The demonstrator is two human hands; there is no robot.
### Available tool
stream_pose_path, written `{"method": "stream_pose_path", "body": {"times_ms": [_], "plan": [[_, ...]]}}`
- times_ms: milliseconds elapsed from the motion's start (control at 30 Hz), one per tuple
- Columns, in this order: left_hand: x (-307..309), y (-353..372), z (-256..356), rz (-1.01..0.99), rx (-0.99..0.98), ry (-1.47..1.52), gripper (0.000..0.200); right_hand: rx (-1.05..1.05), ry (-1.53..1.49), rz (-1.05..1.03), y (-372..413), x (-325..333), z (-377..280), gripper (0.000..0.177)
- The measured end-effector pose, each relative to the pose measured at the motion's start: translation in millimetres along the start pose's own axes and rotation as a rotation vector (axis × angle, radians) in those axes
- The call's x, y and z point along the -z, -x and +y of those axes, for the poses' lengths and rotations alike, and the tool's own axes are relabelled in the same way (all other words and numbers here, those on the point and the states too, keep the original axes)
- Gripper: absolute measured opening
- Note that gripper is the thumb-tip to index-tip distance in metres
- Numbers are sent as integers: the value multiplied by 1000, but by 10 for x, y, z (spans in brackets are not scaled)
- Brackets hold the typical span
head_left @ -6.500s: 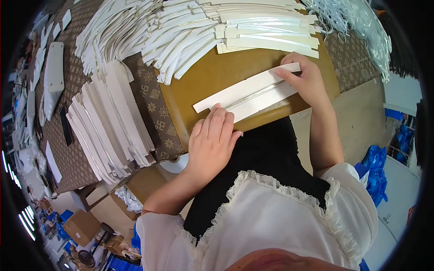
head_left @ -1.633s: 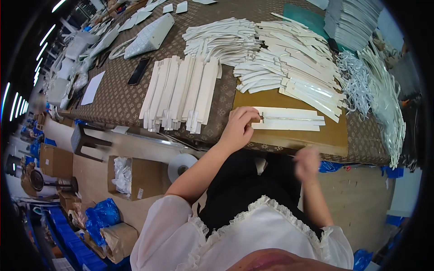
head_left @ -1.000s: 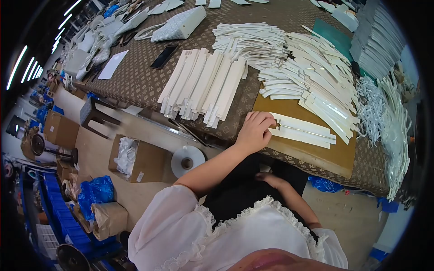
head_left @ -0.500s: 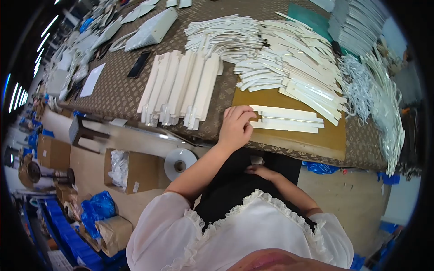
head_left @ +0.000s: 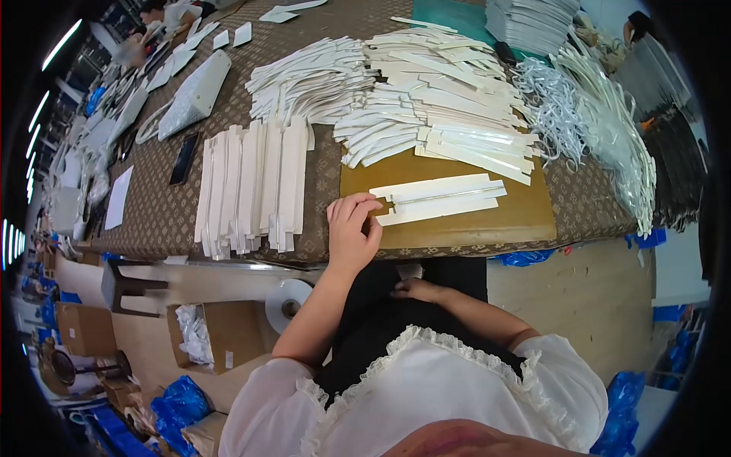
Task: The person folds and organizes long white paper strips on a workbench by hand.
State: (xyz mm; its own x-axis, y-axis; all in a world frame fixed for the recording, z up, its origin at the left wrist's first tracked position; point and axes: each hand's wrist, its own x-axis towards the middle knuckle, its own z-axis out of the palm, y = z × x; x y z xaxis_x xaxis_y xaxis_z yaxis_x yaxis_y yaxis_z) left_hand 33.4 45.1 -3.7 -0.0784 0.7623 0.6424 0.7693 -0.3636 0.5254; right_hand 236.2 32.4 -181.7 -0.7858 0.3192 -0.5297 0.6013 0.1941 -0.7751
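a patterned table cover (head_left: 324, 164) spreads before a seated worker, a broad pile of pale strips (head_left: 449, 87) heaped toward its far side. a mustard-coloured board (head_left: 472, 227) sits at the near edge, with a neat stack of zipped strips (head_left: 251, 183) to its left. flat on the board, one white zipper piece (head_left: 445, 199) stretches lengthwise from left to right, roughly along the table edge, its notched end pointing left and its right end angled slightly away from the worker. the left hand (head_left: 352, 234) meets the notched end, fingers bent, thumb and forefinger narrowly apart; whether they grip cannot be told. the right hand (head_left: 417, 289) rests in the lap, fingers curled, its contents unclear.
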Motion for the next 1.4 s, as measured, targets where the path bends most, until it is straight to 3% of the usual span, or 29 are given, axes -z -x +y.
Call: {"method": "stream_pose_path", "body": {"times_ms": [67, 167, 200, 267, 333, 400, 467, 533, 800, 900, 1000, 1133, 1200, 1300, 1400], "plan": [[26, -22, 31, -33, 20, 18, 27, -13, 1, 40, 32, 32, -11, 43], [62, -37, 67, -94, 51, 40, 32, 54, -18, 355, 375, 317, -422, 28], [71, -47, 71, -140, 75, 50, 35, 56, -14, 358, 482, 406, -532, 28], [72, -64, 45, -187, 98, 56, 38, 278, -126, 300, 754, 577, -764, 14], [44, -44, -8, -184, 102, 81, 43, 418, -302, 206, 1139, 934, -1168, 11], [17, -25, -20, -195, 97, 103, 45, 430, -547, 355, 1347, 1273, -1207, 12], [12, -26, -19, -195, 98, 90, 43, 247, -104, 945, 1383, 1667, -1286, 13], [12, -35, -15, -192, 86, 84, 42, 233, 364, 1325, 1223, 2020, -1104, 18], [125, -239, 116, -117, 116, 131, 40, 157, 620, 1252, 921, 2324, -906, 25], [56, -556, 144, -168, 162, 326, 38, 184, 588, 1288, 915, 2281, -950, 23], [-219, -856, 125, -243, 271, 518, 39, 229, 565, 1336, 915, 2279, -997, 21], [-656, -1033, 113, -301, 292, 472, 49, 297, 452, 1332, 898, 2269, -957, 17], [-811, -1053, 89, -214, 65, 328, 39, 315, 275, 1224, 882, 2321, -909, 16], [-962, -995, -65, -254, -54, 212, 25, 438, 504, 1251, 952, 2354, -930, 14], [-771, -995, 32, -223, 74, 429, 18, 461, 354, 1262, 989, 2299, -1122, 13]]}}
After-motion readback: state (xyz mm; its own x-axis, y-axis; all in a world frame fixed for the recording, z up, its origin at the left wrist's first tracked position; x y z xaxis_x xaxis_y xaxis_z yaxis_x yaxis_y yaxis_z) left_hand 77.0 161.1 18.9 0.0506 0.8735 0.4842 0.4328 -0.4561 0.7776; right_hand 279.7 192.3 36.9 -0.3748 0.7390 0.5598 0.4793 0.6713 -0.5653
